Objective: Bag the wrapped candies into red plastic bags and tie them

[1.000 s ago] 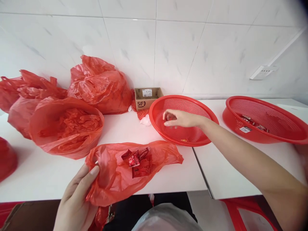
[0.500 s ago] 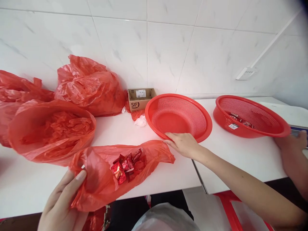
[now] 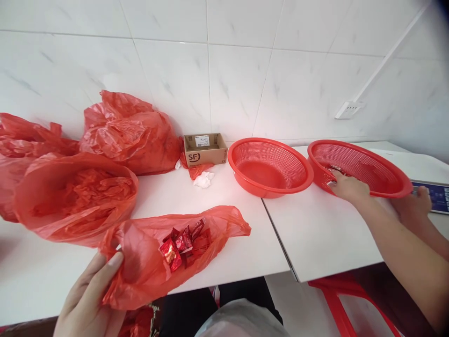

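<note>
While left fingers [image 3: 114, 260] pinch red bag [image 3: 140, 271] | right hand [image 3: 348, 188] moved to right basket [image 3: 401, 187], finger closure unclear | left basket [image 3: 264, 173] shifted right

In your hand: bag [image 3: 140, 276], thin crinkled plastic, slight sheen; packets [image 3: 171, 254], glossy, foil-like. Before you: baskets [image 3: 257, 189], smooth perforated plastic; box [image 3: 212, 157], matt cardboard.

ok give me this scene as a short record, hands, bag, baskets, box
left hand: grips the edge of a thin red plastic bag
bag contents: small shiny red wrapped packets
right hand: at the near rim of the right-hand round red perforated plastic basket; grip unclear
second basket: matching red perforated one, left of it
co-worker's hand: near the right-hand basket's right end
box: brown cardboard, near the wall
</note>
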